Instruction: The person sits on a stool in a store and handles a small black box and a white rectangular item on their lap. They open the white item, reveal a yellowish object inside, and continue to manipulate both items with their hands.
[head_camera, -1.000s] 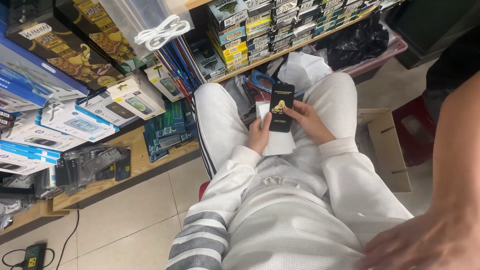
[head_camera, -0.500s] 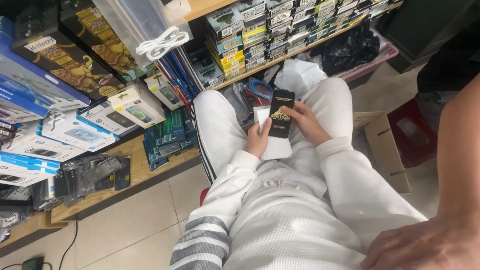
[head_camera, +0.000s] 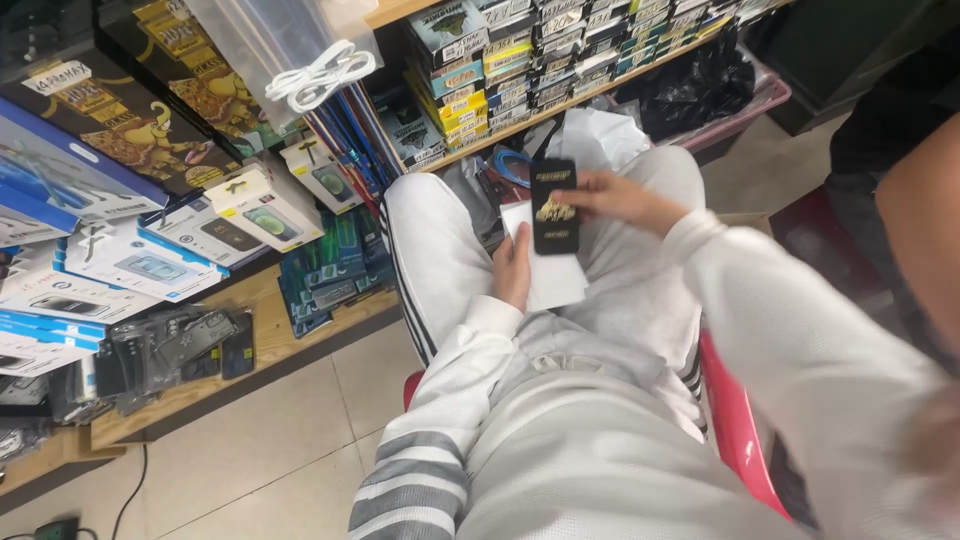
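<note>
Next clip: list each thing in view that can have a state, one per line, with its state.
Black packet: held upright in the right hand.
White card: flat on the lap, under the left hand.
White cable: coiled, on clear bags.
Shelf boxes: stacked in rows.

Pale square floor tiles (head_camera: 250, 440) lie under low wooden shelves (head_camera: 290, 335) stacked with coloured boxed packages (head_camera: 150, 265). A red plastic chair (head_camera: 735, 420) stands nearby, in even light.
</note>
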